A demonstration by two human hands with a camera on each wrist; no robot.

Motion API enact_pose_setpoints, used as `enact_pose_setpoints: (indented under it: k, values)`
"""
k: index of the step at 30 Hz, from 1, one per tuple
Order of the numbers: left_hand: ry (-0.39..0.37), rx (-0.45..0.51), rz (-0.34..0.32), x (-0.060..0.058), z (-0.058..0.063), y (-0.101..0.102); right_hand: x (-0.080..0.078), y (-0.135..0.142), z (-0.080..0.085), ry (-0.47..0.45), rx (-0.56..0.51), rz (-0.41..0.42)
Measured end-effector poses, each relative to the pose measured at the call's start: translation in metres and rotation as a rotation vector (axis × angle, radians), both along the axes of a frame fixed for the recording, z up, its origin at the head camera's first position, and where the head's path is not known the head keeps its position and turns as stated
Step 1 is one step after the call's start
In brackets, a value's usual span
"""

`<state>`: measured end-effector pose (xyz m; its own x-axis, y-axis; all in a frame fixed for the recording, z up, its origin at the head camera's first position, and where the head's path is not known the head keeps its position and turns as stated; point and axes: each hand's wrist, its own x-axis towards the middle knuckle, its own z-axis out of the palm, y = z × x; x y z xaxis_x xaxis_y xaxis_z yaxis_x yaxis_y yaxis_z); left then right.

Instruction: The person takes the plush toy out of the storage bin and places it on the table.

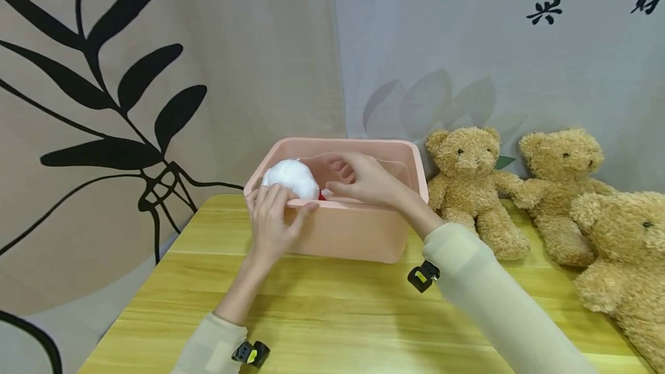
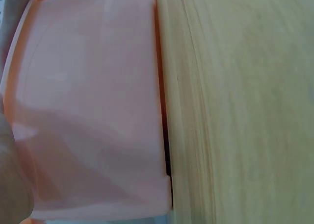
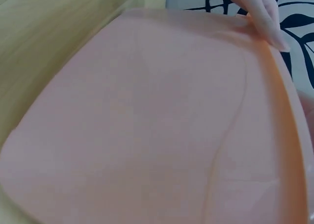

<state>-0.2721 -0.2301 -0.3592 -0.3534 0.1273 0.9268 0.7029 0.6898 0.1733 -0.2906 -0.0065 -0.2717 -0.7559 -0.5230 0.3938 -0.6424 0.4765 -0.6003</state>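
Note:
A pink plastic bin [image 1: 348,235] stands on the wooden table. Inside it, at the left, is a white fluffy ball-like thing [image 1: 291,176] with a bit of red [image 1: 322,195] beside it; the bin wall hides the rest. My left hand [image 1: 271,218] holds the bin's front rim near the left corner, fingers over the rim against the white fluff, thumb along the rim. Over the bin's opening, my right hand [image 1: 361,178] reaches in, its fingers bent and apart from the thumb. The thumb tip is close to the red bit; whether they touch, I cannot tell.
Two tan teddy bears [image 1: 464,189] [image 1: 563,189] sit right of the bin, by the wall cloth. A third teddy bear [image 1: 623,270] is closer, at the table's right edge. Behind the bin hangs a cloth [image 1: 260,74] printed with black leaves.

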Motion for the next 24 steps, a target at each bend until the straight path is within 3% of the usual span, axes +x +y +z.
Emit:
enact_pose_setpoints:
  k: [8, 12, 19, 24]
  values:
    - [0.002, -0.007, -0.008, 0.0, 0.001, 0.0, -0.005, -0.019, 0.009, -0.01, -0.002, -0.038]
    - [0.008, -0.001, -0.009, 0.0, 0.001, 0.0, -0.01, -0.031, 0.009, 0.007, 0.009, 0.002]
    - [0.002, -0.004, -0.011, 0.0, 0.001, -0.001, -0.016, -0.049, 0.006, 0.139, 0.151, 0.099]
    - [0.005, -0.013, -0.008, 0.0, 0.001, 0.0, -0.015, -0.054, 0.007, 0.146, 0.258, 0.019]
